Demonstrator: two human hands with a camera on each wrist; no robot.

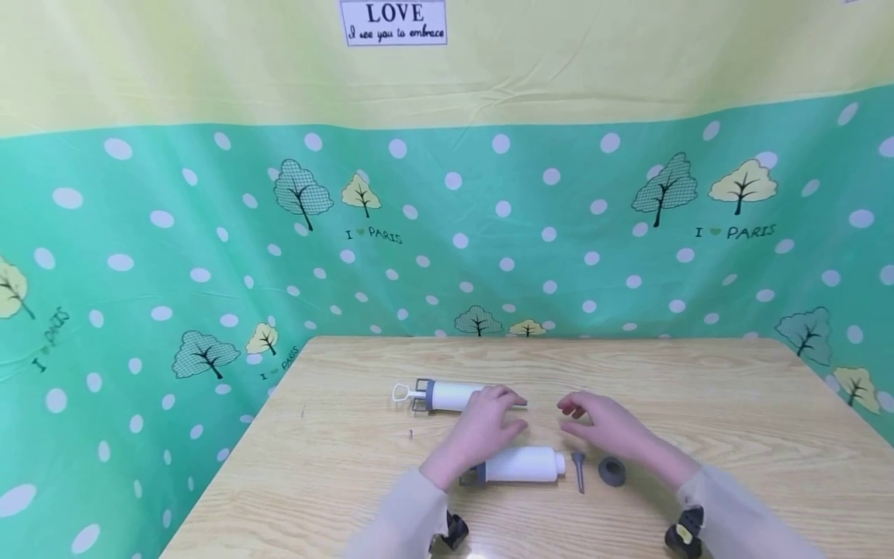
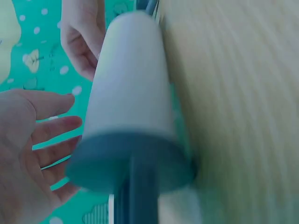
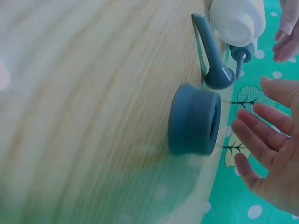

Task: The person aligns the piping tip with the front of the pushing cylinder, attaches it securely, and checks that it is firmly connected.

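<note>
1. Two white tubes lay on the wooden bench (image 1: 314,481), one nearer the person than the other. The near tube (image 1: 524,464) rested on its side with a bare white neck at its right end and a grey collar (image 1: 481,472) at its left.

2. Just beyond that neck lay a slim grey nozzle (image 1: 579,471), its flared end pointing away from the person. Beside it sat a round grey ring (image 1: 612,471), its hole facing up.

3. The far tube (image 1: 450,397) lay farther back, with a white pull handle (image 1: 410,394) on its left and a dark tip on its right.

4. Both hands were empty. The left hand (image 1: 489,419) was open, fingers apart, between the two tubes; from where I stood it overlapped the far one, and I could not tell whether it touched.

5. The right hand (image 1: 602,421) was open too, its fingers loosely bent, raised near the nozzle and the ring.

6. One tiny dark bit (image 1: 410,435) lay left of the tubes, too small to make out.

7. Behind everything hung a green and yellow cloth (image 1: 209,256), printed with pale spots, little trees, "PARIS" and "LOVE".
</note>
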